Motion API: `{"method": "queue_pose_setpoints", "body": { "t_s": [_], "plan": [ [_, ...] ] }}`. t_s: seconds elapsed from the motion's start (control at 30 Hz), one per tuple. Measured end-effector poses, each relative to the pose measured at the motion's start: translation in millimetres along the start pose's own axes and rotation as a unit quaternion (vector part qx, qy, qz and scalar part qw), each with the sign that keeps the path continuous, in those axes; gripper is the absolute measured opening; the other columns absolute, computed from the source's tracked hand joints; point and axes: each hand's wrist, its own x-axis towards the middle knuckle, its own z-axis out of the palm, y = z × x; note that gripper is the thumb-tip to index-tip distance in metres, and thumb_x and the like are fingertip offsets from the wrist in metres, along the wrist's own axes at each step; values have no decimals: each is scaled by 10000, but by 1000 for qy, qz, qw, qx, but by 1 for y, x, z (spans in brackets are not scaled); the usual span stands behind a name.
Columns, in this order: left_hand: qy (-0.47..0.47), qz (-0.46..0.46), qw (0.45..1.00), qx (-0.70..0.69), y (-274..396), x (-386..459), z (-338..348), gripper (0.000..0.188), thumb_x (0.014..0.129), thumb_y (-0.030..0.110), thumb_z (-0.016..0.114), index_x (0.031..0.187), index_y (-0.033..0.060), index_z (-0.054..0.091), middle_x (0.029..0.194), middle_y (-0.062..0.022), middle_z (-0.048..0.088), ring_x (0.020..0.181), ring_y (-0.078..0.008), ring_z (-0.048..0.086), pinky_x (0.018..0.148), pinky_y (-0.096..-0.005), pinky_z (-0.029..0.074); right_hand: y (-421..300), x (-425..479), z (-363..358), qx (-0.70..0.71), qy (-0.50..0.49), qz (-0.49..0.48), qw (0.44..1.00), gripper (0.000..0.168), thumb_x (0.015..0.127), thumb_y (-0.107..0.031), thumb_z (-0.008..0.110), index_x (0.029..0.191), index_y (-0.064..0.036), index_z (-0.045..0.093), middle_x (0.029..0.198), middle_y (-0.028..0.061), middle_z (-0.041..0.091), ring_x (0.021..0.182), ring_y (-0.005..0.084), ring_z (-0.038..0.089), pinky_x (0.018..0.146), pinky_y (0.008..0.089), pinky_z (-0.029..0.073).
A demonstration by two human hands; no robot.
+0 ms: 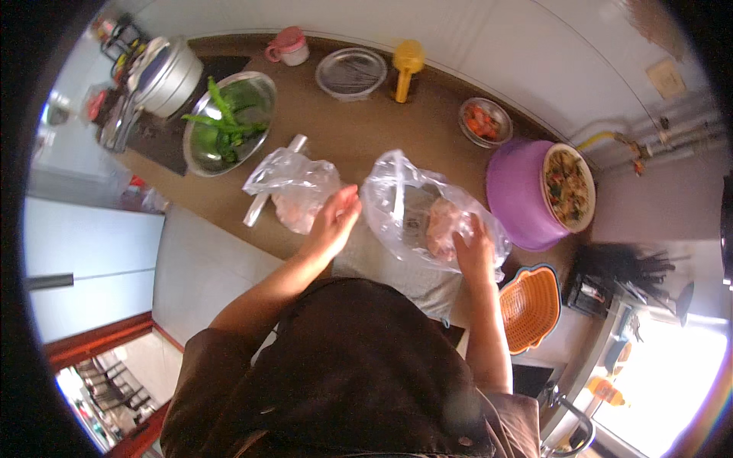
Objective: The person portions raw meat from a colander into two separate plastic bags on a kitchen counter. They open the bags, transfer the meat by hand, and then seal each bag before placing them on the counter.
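Note:
A clear plastic bag [395,189] lies spread on the brown countertop [355,129], with pale pink raw meat [440,229] in its right part. My right hand [476,243] rests against the meat and bag at their right side; whether its fingers are closed on them is hard to tell. My left hand [338,214] is raised with nothing in it, fingers apart from the thumb, beside a second clear bag [300,177] that also holds pale pink meat [292,210]. A shiny clear roll or tube [256,209] lies partly under that second bag. A light cloth [401,280] is beneath the larger bag.
A steel bowl [192,137] of green peppers stands left, near a pot [177,77]. Along the back are a pink-lidded cup [295,51], a covered plate [350,71], a yellow utensil [405,68] and a small bowl [503,129]. Right are a purple container [509,194] and an orange basket [529,309].

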Motion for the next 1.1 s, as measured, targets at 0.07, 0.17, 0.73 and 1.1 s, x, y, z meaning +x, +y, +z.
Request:
{"method": "queue_pose_setpoints", "body": {
  "t_s": [0.07,0.17,0.73,1.1],
  "plan": [
    [-4,77,995,64,-48,-25,-26,249,865,146,522,1060,-8,503,1039,-114,558,919,-172,564,759,-276,476,-25,-14,-31,-53,-2,-32,998,460,743,-189,590,1161,-45,461,1121,189,492,955,361,523,811,411,428],
    [113,-68,988,77,-84,-53,-64,297,807,129,600,1055,-3,505,1051,-127,537,921,-191,552,724,-293,473,-72,-29,-66,64,-9,-71,995,219,753,-50,558,968,-11,567,937,156,585,860,297,573,759,357,453],
    [58,230,938,254,0,3,-107,279,873,168,428,1055,-25,516,947,-136,583,854,-242,571,748,-339,454,-180,-22,99,211,-124,-217,945,738,626,-204,736,1249,-46,374,1227,190,405,1137,370,374,953,398,325],
    [-28,387,853,349,10,-26,-64,206,763,80,570,956,28,518,950,-133,533,876,-276,520,753,-362,426,-166,-42,156,84,-35,-349,933,298,740,-188,586,1000,-49,542,933,100,567,886,219,540,779,322,434]
  ]
}}
